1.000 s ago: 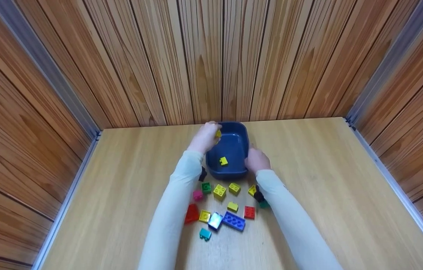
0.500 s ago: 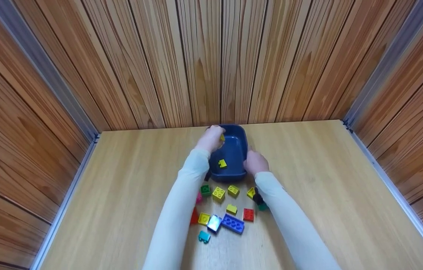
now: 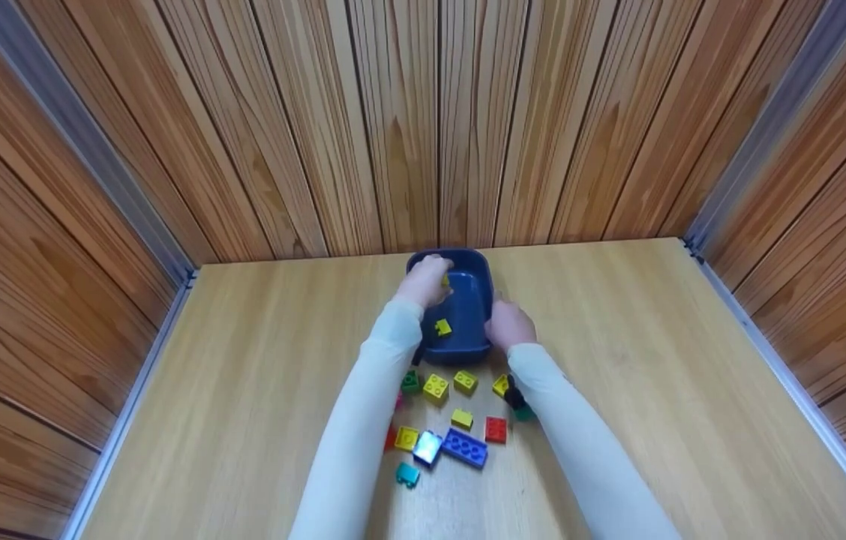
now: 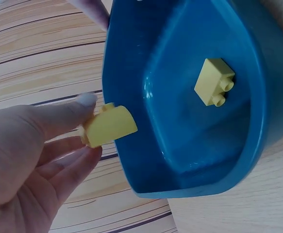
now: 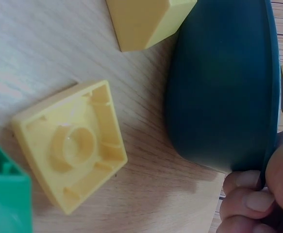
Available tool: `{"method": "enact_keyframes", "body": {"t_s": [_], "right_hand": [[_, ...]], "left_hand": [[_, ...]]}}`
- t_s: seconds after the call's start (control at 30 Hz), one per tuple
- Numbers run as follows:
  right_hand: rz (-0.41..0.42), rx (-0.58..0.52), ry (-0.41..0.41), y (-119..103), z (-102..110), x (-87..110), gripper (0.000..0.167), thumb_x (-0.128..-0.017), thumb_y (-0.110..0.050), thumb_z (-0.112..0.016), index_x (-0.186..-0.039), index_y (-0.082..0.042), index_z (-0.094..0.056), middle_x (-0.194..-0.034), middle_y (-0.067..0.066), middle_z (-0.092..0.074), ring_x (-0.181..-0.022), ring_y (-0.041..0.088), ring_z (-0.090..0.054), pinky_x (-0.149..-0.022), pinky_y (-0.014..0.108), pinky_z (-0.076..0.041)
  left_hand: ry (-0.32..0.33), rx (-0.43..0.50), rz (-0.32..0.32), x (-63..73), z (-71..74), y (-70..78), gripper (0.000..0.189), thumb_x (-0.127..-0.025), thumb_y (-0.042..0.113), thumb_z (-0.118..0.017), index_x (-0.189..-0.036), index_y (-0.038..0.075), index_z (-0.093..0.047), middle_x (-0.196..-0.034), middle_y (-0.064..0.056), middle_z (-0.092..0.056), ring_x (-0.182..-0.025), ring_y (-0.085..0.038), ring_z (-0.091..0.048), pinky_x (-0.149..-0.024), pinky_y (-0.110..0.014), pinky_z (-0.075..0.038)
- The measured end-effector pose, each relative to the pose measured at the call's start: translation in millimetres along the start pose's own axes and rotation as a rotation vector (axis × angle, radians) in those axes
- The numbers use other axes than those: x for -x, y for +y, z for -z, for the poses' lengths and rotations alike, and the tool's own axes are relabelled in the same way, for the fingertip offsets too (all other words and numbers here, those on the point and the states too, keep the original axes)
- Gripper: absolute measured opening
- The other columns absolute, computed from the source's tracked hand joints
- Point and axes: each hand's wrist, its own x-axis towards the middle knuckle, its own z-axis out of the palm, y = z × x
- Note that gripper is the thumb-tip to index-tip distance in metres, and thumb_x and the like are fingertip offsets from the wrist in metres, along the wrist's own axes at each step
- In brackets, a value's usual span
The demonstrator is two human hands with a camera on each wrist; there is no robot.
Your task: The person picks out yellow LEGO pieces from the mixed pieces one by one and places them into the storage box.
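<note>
Over the far left part of a dark blue bin [image 3: 468, 307], my left hand [image 3: 424, 280] pinches a yellow toy brick [image 4: 111, 126] between thumb and fingers. The brick's rounded end points toward the bin's inside in the left wrist view. A second yellow brick [image 4: 214, 82] lies on the bin floor, its studs facing sideways. My right hand [image 3: 511, 325] grips the bin's right rim, with the thumb on one side and curled fingers [image 5: 248, 201] on the other, as the right wrist view shows.
Several loose bricks lie in front of the bin: yellow [image 3: 436, 388], long blue [image 3: 465, 448], red [image 3: 496, 430], teal [image 3: 407, 474] and green [image 3: 410, 381]. My left sleeve [image 3: 359, 420] partly covers a red and a pink one. A wood-panelled wall [image 3: 415, 135] stands behind the bin.
My left hand, with the yellow brick, has moved right and slightly nearer, from the bin's left rim to over its inside. The right hand keeps its grip on the rim.
</note>
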Motion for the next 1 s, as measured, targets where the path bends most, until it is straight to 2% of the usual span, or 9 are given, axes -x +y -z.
{"method": "enact_keyframes", "body": {"t_s": [0.2, 0.5, 0.7, 1.0], "right_hand": [[-0.012, -0.008, -0.019, 0.4, -1.1, -0.9, 0.059, -0.095, -0.009, -0.052, -0.147, 0.004, -0.027, -0.091, 0.016, -0.063, -0.072, 0.024, -0.06, -0.063, 0.037, -0.05], [-0.004, -0.005, -0.007, 0.6, -0.9, -0.8, 0.058, -0.095, -0.009, -0.052, -0.147, 0.004, -0.027, -0.098, 0.019, -0.063, -0.076, 0.025, -0.061, -0.067, 0.039, -0.052], [0.028, 0.022, 0.029, 1.1, -1.6, -0.8, 0.06, -0.091, -0.006, -0.052, -0.145, 0.008, -0.029, -0.094, 0.021, -0.066, -0.071, 0.026, -0.061, -0.067, 0.044, -0.053], [0.002, -0.016, 0.004, 2.3, -3.2, -2.6, 0.059, -0.094, -0.007, -0.051, -0.147, 0.005, -0.027, -0.108, 0.022, -0.064, -0.078, 0.026, -0.062, -0.072, 0.043, -0.054]], "left_hand": [[-0.008, 0.033, 0.029, 3.8, 2.1, -0.2, 0.054, -0.091, 0.025, -0.064, -0.141, 0.014, -0.047, -0.145, -0.008, -0.043, -0.131, -0.024, -0.041, -0.107, -0.04, -0.034], [-0.003, 0.067, 0.057, 9.6, 6.7, -1.2, 0.057, -0.09, 0.027, -0.066, -0.143, 0.018, -0.045, -0.149, -0.006, -0.038, -0.132, -0.024, -0.042, -0.107, -0.04, -0.034], [0.008, 0.035, 0.038, 12.4, 9.6, -1.2, 0.057, -0.091, 0.028, -0.066, -0.142, 0.016, -0.046, -0.148, -0.007, -0.039, -0.13, -0.026, -0.043, -0.106, -0.04, -0.036], [0.045, 0.065, 0.027, 22.9, 13.4, 2.2, 0.055, -0.091, 0.029, -0.066, -0.142, 0.018, -0.047, -0.149, -0.007, -0.038, -0.129, -0.026, -0.044, -0.104, -0.041, -0.038]]}}
